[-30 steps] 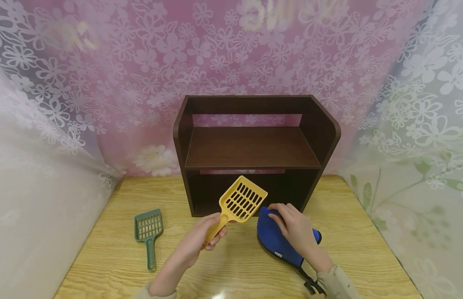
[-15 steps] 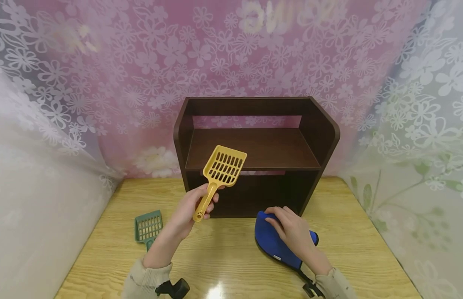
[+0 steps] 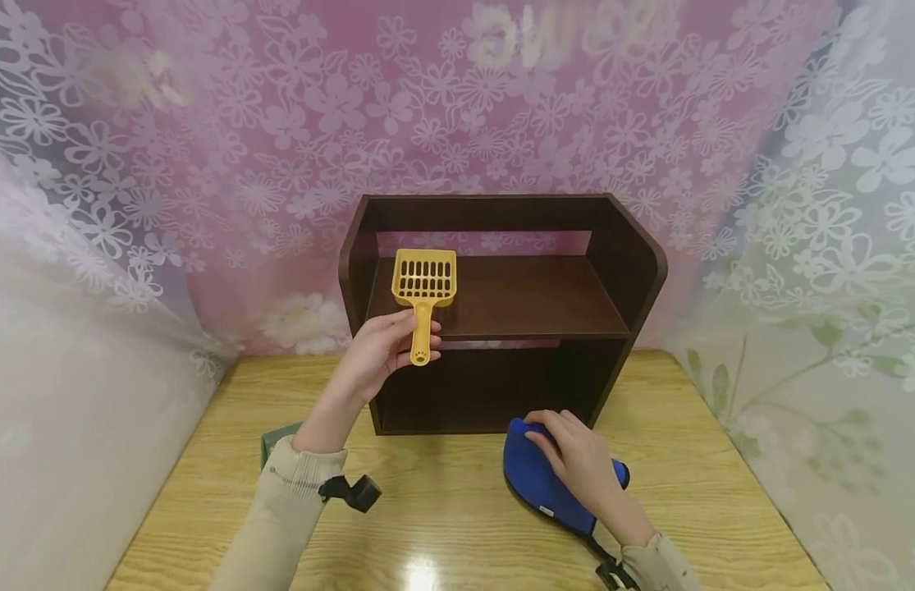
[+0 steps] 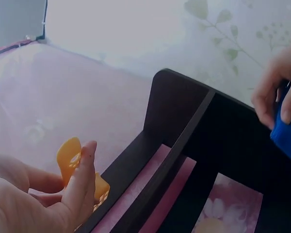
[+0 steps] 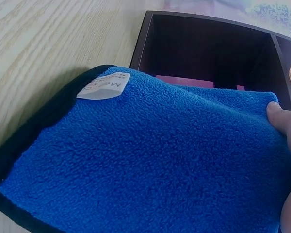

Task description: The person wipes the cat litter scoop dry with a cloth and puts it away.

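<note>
2x holding: L grip (image 3: pixel 376 349) has ylw scoop (image 3: pixel 423 310) nr shelf (image 3: pixel 531 295), R grip (image 3: pixel 581 460) pinches blue cloth (image 3: pixel 538 484).

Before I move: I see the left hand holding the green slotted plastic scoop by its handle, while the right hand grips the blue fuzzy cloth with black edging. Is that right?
Not quite: the head view shows that the left hand holds a yellow slotted plastic scoop, not a green one. It is held by its handle, and the right hand does grip the blue fuzzy cloth.
</note>
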`<state>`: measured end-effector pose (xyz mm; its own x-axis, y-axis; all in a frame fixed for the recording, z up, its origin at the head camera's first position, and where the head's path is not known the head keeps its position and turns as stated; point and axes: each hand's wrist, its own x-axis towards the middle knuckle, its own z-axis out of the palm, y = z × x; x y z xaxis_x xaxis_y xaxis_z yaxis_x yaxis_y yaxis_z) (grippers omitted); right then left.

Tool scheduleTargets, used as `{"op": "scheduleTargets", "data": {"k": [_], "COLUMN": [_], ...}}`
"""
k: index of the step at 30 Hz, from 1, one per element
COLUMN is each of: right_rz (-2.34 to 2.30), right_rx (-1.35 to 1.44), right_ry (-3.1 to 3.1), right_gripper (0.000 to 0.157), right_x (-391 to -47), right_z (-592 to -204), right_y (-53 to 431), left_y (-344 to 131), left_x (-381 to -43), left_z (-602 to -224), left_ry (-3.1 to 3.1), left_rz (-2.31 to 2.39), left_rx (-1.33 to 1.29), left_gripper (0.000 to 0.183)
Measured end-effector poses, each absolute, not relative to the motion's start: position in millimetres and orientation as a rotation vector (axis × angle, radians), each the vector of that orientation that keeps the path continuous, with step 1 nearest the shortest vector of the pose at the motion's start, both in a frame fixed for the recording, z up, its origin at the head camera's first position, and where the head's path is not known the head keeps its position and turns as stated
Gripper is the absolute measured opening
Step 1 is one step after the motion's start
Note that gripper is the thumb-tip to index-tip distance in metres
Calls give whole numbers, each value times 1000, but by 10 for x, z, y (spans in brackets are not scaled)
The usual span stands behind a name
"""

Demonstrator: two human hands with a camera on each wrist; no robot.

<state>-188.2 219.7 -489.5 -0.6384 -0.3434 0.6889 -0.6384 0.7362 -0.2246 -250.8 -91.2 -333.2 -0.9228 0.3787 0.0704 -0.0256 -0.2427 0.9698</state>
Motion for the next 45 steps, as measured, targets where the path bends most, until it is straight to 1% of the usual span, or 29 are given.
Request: {"op": "scheduleTargets", "data": {"k": [10, 20, 25, 28, 29, 33, 38, 45], "right_rz": [607, 611, 615, 608, 607, 603, 611, 593], "right_rx": [715, 681, 663, 655, 654, 656, 656, 643], "right_ry": [-2303, -2318, -2330, -2330, -2323, -2295, -2291, -2303], "right_gripper": [27, 29, 29, 29, 30, 31, 31, 30], "right_x": [-1854, -1803, -1796, -1791, -1790, -1794, -1788, -1767], "right_z": [-4916, -4905, -4902, -4901, -4901, -4909, -4913, -4919], "right_y": [2213, 2222, 2229, 2227, 2226, 2227, 2231, 2233], "left_y": [-875, -809, -761, -756, -760, -768, -772, -769], "left_x": [-2846, -3021, -3087, -3127, -3137, -3153, -3135, -3105], "left_z": [-3307, -3220, -3213, -3210, -3210, -3215, -3220, -3241], "left_ry": [1943, 2087, 2157, 2214, 2234, 2328, 2446, 2503], "left_rz": [2153, 1985, 1934, 1892, 1876, 1803, 1726, 1708], "left_rx": [334, 305, 265, 280, 293, 332, 341, 266], "left_gripper": [40, 48, 42, 25, 23, 33, 26, 41]}}
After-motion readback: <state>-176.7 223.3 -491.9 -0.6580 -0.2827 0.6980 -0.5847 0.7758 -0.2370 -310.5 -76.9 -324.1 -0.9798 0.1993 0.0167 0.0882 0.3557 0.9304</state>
